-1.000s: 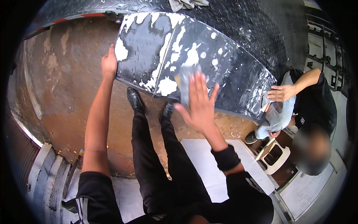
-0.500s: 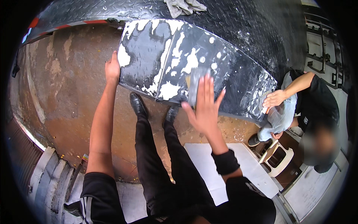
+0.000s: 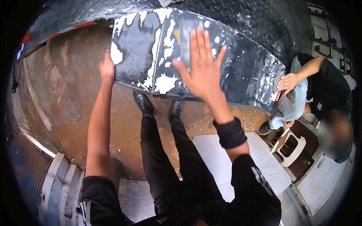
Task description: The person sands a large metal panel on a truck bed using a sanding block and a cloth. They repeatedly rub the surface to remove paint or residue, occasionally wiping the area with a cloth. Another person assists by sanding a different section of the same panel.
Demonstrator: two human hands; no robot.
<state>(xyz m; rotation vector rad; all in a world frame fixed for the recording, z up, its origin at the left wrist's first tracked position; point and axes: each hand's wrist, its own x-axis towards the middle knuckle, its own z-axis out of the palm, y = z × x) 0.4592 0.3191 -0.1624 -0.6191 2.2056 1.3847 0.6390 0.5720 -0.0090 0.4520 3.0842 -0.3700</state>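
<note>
A long dark panel [image 3: 136,49] with white filler patches lies across a black textured metal surface and juts out toward me. My left hand [image 3: 107,69] grips its left edge, fingers wrapped round and partly hidden. My right hand [image 3: 203,66] lies flat on the panel's middle with fingers stretched and spread. Under that palm is a grey strip [image 3: 184,28], smeared by motion, with a tan edge showing at its left. It looks like sandpaper, but I cannot tell for certain.
At the right a seated co-worker [image 3: 324,86] rests a hand [image 3: 288,82] on the panel's far right end, over a small flat piece. A white plastic chair [image 3: 296,150] and a pale board [image 3: 260,158] stand nearer. A grey cloth [image 3: 166,3] lies at the top edge.
My right hand and the strip under it have slid away from me, up the panel and slightly left. My left hand stays on the panel's edge. The whole view has shifted a little.
</note>
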